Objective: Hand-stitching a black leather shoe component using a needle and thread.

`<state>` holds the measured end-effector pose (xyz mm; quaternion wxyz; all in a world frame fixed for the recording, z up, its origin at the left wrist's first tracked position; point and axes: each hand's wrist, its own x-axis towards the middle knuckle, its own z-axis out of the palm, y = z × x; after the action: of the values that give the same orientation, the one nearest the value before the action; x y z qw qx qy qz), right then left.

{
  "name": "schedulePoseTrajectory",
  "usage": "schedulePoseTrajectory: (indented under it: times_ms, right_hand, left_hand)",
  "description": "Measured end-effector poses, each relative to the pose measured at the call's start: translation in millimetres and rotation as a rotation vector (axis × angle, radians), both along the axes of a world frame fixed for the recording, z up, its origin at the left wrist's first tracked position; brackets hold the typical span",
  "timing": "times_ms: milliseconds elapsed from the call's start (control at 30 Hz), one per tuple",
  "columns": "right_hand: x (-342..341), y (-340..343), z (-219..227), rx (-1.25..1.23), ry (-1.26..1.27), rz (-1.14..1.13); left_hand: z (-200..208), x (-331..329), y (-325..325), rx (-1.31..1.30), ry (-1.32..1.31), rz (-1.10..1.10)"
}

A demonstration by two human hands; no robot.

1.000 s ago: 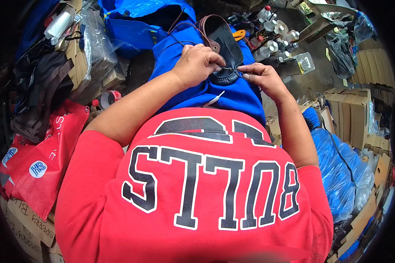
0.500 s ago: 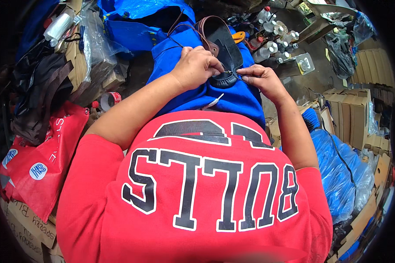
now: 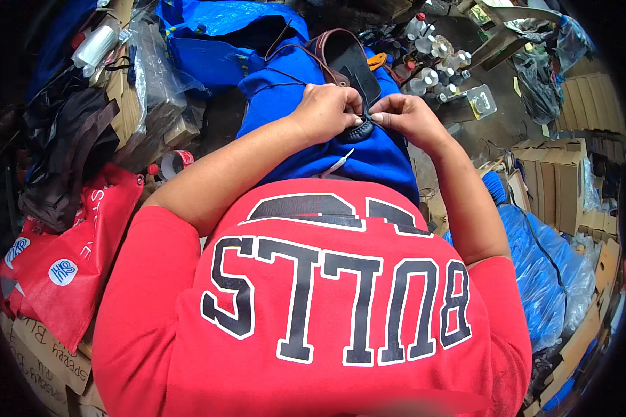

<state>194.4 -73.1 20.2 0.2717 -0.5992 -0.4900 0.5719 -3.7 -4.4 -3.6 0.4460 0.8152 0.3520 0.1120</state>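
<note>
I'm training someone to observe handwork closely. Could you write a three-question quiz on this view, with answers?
1. True or false: the left hand and right hand are both at the shoe.
2. What colour is the shirt? A) green B) red C) yellow
3. Fill in: the group of bottles is nearer the ____ hand.

Key: 1 true; 2 B; 3 right.

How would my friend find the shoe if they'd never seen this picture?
Find the big red shirt, then look up to the bright blue trousers beyond it. On them, the left hand and right hand are close together at the gathered toe of a shoe. Unlike the small orange thing beside it, it's mostly black with a brown collar.
</note>
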Motion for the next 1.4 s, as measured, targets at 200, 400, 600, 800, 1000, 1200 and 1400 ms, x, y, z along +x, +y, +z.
schedulePoseTrajectory:
  times_ms: [200,400,600,800,1000,1200,1400]
  right_hand:
    - [2,3,-1,0.075,0.008,0.106]
    - [30,-12,-16,0.049,0.125,-0.067]
    - [33,-26,-9,0.162,-0.213,0.033]
    - [58,-25,21,0.431,-0.286,-0.064]
    - [77,0,-20,0.521,-1.32,0.013]
    - [7,1,62,0.619,-1.172,0.445]
    - [4,5,42,0.758,-1.124,0.587]
  left_hand:
    - [20,-7,2,0.496,0.017,-0.184]
    - [25,-33,-1,0.54,0.106,-0.171]
    - [25,-11,-3,0.231,0.114,-0.124]
    - [23,-6,-1,0.368,0.115,-0.289]
    - [20,-2,-3,0.437,0.094,-0.315]
    - [19,-4,1,0.373,0.147,-0.274]
    - [19,0,1,0.402,0.173,-0.313]
